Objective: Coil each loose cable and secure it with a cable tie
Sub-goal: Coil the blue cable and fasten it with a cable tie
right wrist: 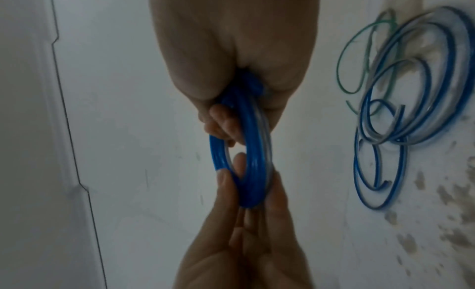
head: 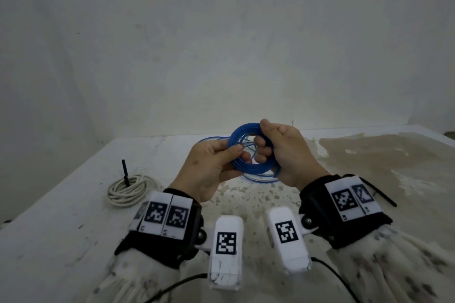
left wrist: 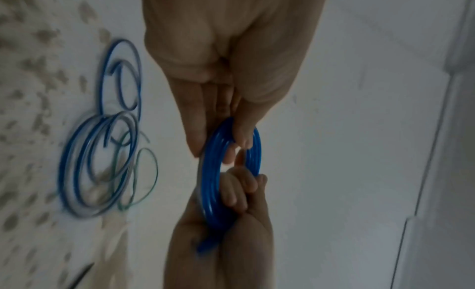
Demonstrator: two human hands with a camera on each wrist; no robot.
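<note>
I hold a blue cable wound into a tight coil above the table, one hand on each side. My left hand pinches its left rim between thumb and fingers. My right hand grips the right rim, thumb on top and fingers curled through the ring. The left wrist view shows the coil edge-on, and so does the right wrist view. A short free end pokes out below my right palm. A black cable tie lies beside my right wrist.
Loose blue and green cables lie in loops on the white table under my hands, spread wide in the wrist views. A coiled white cable sits at the left with a black tie standing up from it. The wall is close behind.
</note>
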